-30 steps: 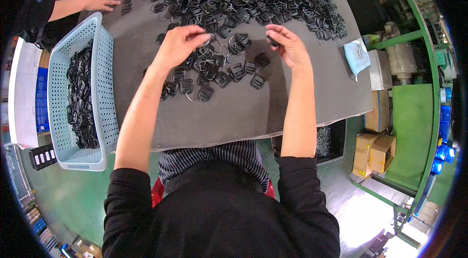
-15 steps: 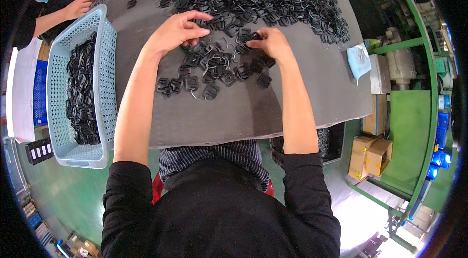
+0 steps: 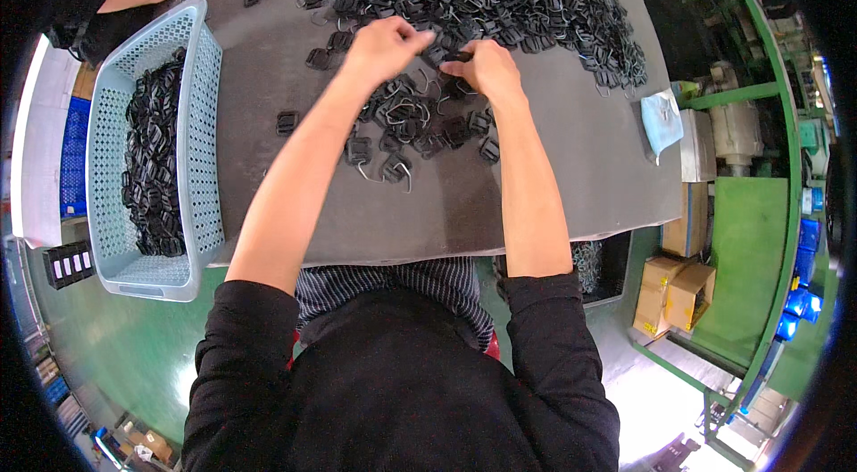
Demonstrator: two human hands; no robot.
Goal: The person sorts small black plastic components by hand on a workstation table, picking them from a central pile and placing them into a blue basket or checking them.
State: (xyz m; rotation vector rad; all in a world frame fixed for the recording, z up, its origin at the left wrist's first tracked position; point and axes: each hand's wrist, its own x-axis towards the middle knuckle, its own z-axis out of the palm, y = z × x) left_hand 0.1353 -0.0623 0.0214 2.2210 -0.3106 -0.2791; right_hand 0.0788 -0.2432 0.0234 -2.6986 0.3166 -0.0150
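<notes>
Pinching a buckle (image 3: 459,56), the right hand (image 3: 491,72) hovers beside the small heap (image 3: 406,113), likely for reach; the left hand's (image 3: 386,49) blurred grip is unclear.

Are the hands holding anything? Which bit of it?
The right hand seems to pinch a black buckle, by which part is unclear; whether the left hand holds anything is too blurred to tell.

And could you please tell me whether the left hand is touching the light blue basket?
Apart: the head view shows grey tabletop between the left hand and basket.
</notes>
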